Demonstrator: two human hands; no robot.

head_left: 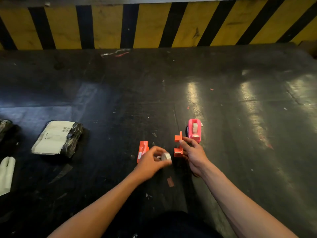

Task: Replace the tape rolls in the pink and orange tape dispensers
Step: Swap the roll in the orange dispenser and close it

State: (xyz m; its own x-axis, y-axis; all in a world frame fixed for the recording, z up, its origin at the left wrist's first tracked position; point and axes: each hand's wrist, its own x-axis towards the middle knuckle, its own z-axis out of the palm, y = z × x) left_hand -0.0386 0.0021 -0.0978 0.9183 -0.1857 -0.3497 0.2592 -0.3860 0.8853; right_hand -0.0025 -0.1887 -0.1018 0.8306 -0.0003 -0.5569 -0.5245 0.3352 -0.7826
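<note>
Left hand (151,159) grip pinched on tape roll (166,156); right hand (193,152) grip pinching orange dispenser piece (178,146). Pink dispenser (194,130) at 1 o'clock of it, on dark scuffed floor (240,117).

We see a pink dispenser (194,130), two orange dispenser halves (178,146), a whitish tape roll (166,156), a black parcel (57,138) with a white label, and yellow-and-black diagonal stripes on the wall (154,24) above a dark floor (137,83).

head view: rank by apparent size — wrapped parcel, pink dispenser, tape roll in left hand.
1. wrapped parcel, clearly largest.
2. pink dispenser.
3. tape roll, smallest, blurred and partly covered by the left hand, so its extent is rough.
</note>
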